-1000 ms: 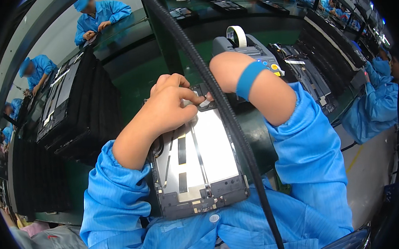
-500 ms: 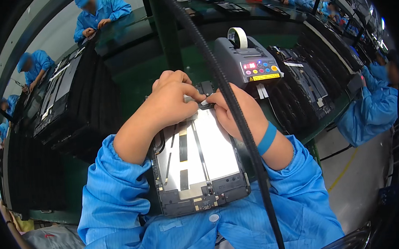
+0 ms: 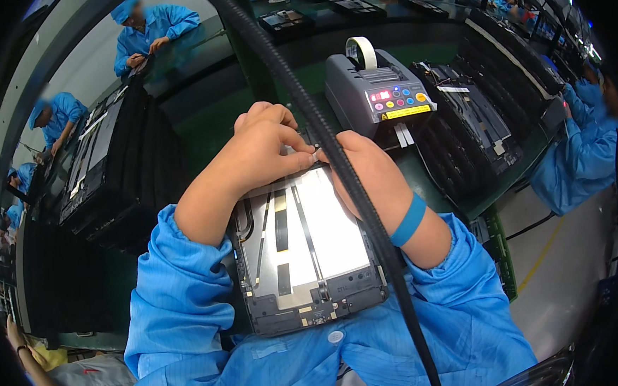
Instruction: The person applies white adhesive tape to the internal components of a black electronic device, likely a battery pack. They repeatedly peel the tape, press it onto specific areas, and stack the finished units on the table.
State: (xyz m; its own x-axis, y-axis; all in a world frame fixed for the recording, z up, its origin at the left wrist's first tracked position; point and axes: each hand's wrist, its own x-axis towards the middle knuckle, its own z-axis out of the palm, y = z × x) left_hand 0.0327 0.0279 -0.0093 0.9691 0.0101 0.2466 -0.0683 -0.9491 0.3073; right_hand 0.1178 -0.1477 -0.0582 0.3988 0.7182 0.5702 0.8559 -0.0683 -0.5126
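An opened tablet (image 3: pixel 339 226) lies in front of me with its bright silver inner side up, black edge parts and dark flat cables. My left hand (image 3: pixel 267 142) reaches over its far end, thumb and index fingertip pinched together at a small whitish strip (image 3: pixel 315 156). My right hand (image 3: pixel 371 171), with a blue band at its wrist, meets the left fingertips there, its fingers closed at the same strip. A black braided cable crosses in front of the right hand and hides part of its fingers. How much of the strip touches the tablet is hidden.
A grey tape dispenser (image 3: pixel 377 90) with a white roll and lit buttons stands beyond my right hand, pale strips hanging from its front. Tablets in black trays (image 3: pixel 474 119) are stacked to the right, another tall stack (image 3: pixel 101 156) to the left. Co-workers in blue sit around.
My fingertips have drawn closer together over the whitish strip, so less of it shows. The view has shifted a little; the tablet lies nearly as before.
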